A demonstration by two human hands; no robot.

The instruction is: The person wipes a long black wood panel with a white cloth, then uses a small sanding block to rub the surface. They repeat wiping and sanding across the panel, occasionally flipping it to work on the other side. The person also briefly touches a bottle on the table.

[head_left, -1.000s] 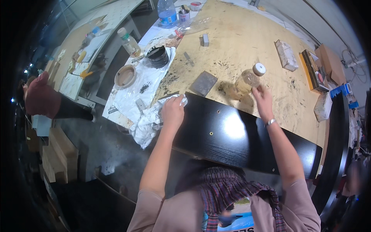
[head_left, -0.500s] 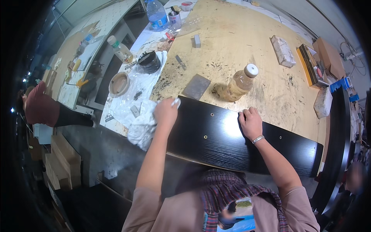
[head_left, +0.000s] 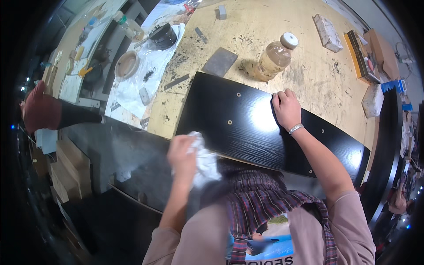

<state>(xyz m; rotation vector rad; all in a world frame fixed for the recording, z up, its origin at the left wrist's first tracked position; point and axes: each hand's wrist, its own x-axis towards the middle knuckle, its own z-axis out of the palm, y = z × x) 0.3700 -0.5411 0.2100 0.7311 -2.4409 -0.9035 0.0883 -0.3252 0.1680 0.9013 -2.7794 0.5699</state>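
A long glossy black board (head_left: 212, 110) with small brass-coloured inserts lies along the near edge of the worktable. My left hand (head_left: 182, 154), somewhat blurred, is closed on a crumpled white cloth (head_left: 204, 161) at the board's near left corner. The cloth hangs down past the table edge. My right hand (head_left: 287, 108) rests on the board's far edge with its fingers curled over it; the fingertips are partly hidden. Just beyond the board stand a bottle of yellowish liquid (head_left: 274, 59) with a white cap and a flat grey sanding sheet (head_left: 220, 62).
At the left are a black tub (head_left: 162, 36), a round shallow dish (head_left: 126, 65) and a grey block (head_left: 144, 96) on white sheeting (head_left: 132, 95). A wrapped block (head_left: 327, 33) and an open box (head_left: 363, 57) lie at the far right. Another person (head_left: 42, 110) is at far left.
My left hand has drawn the white cloth from the board's far left corner toward me, down to its near edge. My right hand stays on the far edge. The view has tilted downward.
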